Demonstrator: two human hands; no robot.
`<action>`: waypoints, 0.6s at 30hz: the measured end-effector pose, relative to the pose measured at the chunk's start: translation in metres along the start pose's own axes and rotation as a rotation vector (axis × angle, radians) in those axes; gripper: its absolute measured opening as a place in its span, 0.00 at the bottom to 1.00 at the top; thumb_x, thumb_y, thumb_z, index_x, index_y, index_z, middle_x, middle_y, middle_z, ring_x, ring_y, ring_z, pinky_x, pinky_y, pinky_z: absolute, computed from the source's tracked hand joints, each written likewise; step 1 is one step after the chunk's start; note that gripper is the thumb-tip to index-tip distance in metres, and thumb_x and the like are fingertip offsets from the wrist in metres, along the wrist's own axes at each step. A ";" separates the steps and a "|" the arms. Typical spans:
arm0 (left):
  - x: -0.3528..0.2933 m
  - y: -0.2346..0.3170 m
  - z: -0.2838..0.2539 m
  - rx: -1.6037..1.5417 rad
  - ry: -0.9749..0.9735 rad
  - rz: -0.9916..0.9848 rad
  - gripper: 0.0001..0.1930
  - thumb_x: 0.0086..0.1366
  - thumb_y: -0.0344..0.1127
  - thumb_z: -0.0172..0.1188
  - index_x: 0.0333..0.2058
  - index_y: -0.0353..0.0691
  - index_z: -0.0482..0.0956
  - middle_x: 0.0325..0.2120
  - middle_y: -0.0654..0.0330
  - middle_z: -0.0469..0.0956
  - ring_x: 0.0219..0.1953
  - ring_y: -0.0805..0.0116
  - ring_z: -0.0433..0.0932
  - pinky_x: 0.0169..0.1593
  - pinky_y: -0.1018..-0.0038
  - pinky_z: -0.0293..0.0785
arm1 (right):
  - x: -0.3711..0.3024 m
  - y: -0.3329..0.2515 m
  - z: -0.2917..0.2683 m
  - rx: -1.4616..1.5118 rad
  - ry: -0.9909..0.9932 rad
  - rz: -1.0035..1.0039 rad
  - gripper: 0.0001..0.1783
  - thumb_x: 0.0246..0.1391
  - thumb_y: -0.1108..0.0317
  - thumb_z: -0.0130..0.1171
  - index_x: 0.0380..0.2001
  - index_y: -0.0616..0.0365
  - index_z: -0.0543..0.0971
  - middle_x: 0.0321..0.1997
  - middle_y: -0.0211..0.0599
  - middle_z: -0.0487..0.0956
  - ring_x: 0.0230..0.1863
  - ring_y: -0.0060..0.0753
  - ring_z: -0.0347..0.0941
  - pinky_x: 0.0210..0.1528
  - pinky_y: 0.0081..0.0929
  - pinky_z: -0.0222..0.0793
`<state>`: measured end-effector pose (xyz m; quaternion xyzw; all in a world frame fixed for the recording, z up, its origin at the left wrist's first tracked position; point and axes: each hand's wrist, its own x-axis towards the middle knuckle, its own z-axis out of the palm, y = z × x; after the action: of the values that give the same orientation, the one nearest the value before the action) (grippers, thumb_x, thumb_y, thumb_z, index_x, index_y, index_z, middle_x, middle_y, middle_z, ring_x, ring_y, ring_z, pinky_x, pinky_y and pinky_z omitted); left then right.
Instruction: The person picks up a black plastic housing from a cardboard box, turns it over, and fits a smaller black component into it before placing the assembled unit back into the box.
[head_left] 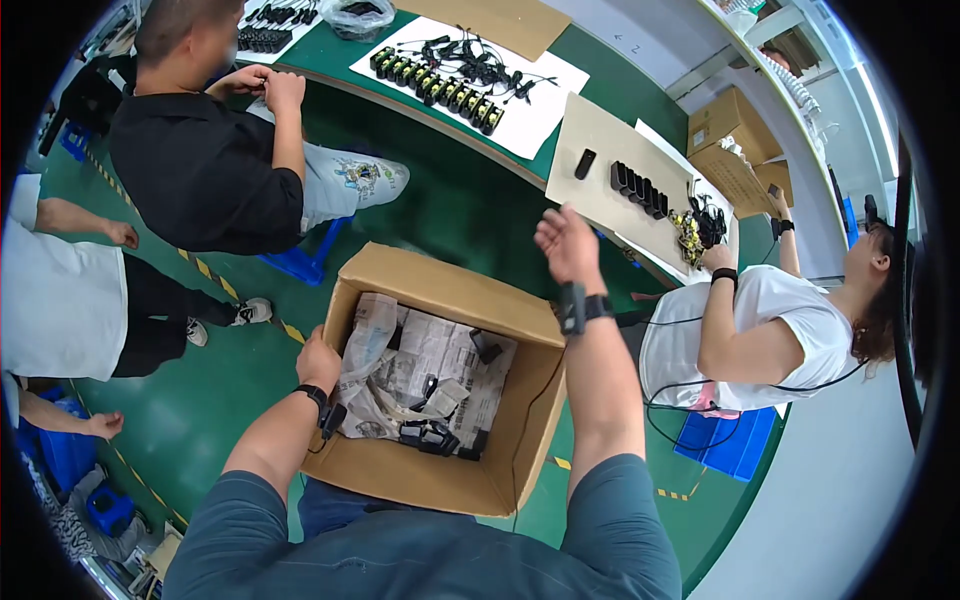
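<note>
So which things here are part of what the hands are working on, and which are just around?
In hand:
left hand on the rim of the cardboard box
crumpled paper and small black parts inside the box
right hand, raised, apparently empty

Just around:
black parts in rows on the green table
closed cartons
blue stool

Left hand (318,360) on cardboard box (455,290) rim, right hand (567,243) raised, empty.

Bright, even light; rim bent, perhaps blurred.
</note>
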<state>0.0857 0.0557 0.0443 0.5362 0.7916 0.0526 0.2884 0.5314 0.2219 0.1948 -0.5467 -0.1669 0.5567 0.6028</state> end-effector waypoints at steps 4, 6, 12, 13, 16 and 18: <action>-0.009 -0.001 0.001 -0.002 0.039 0.008 0.24 0.65 0.32 0.56 0.60 0.46 0.72 0.47 0.43 0.82 0.49 0.41 0.81 0.51 0.51 0.78 | -0.084 0.109 -0.031 -0.325 -0.108 -0.098 0.10 0.65 0.61 0.60 0.43 0.55 0.78 0.31 0.29 0.79 0.28 0.20 0.73 0.31 0.23 0.72; -0.009 -0.002 -0.002 -0.012 0.074 0.012 0.23 0.63 0.32 0.56 0.58 0.45 0.74 0.45 0.43 0.82 0.47 0.41 0.81 0.50 0.51 0.78 | -0.146 0.157 -0.042 -0.422 -0.146 0.080 0.11 0.63 0.61 0.62 0.41 0.57 0.81 0.29 0.31 0.81 0.30 0.20 0.74 0.33 0.25 0.72; 0.007 0.009 0.008 -0.080 0.075 0.060 0.23 0.64 0.32 0.53 0.59 0.44 0.74 0.42 0.41 0.82 0.46 0.38 0.80 0.50 0.49 0.76 | -0.248 0.249 -0.123 -1.214 -0.594 0.408 0.17 0.60 0.60 0.63 0.46 0.60 0.80 0.38 0.39 0.85 0.39 0.34 0.81 0.43 0.31 0.76; 0.006 0.006 0.011 -0.042 0.068 0.038 0.22 0.64 0.32 0.54 0.58 0.44 0.74 0.45 0.43 0.83 0.48 0.40 0.81 0.51 0.50 0.77 | -0.247 0.264 -0.134 -1.388 -0.686 0.493 0.19 0.58 0.59 0.63 0.48 0.61 0.80 0.40 0.43 0.86 0.43 0.40 0.83 0.46 0.35 0.76; 0.003 0.006 0.008 -0.008 0.033 0.032 0.23 0.64 0.32 0.55 0.59 0.42 0.73 0.46 0.42 0.82 0.49 0.41 0.80 0.52 0.51 0.76 | -0.233 0.301 -0.150 -1.475 -0.547 0.510 0.19 0.56 0.60 0.62 0.47 0.60 0.81 0.42 0.49 0.85 0.46 0.51 0.82 0.50 0.42 0.76; 0.002 0.010 0.007 0.010 0.017 0.041 0.24 0.65 0.32 0.56 0.60 0.41 0.72 0.47 0.42 0.82 0.50 0.41 0.80 0.53 0.52 0.76 | -0.218 0.332 -0.149 -1.507 -0.451 0.443 0.19 0.56 0.60 0.61 0.47 0.59 0.81 0.43 0.49 0.85 0.47 0.54 0.81 0.51 0.44 0.75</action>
<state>0.0965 0.0602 0.0418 0.5534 0.7830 0.0591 0.2779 0.4195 -0.1071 -0.0481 -0.7005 -0.5018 0.4979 -0.0985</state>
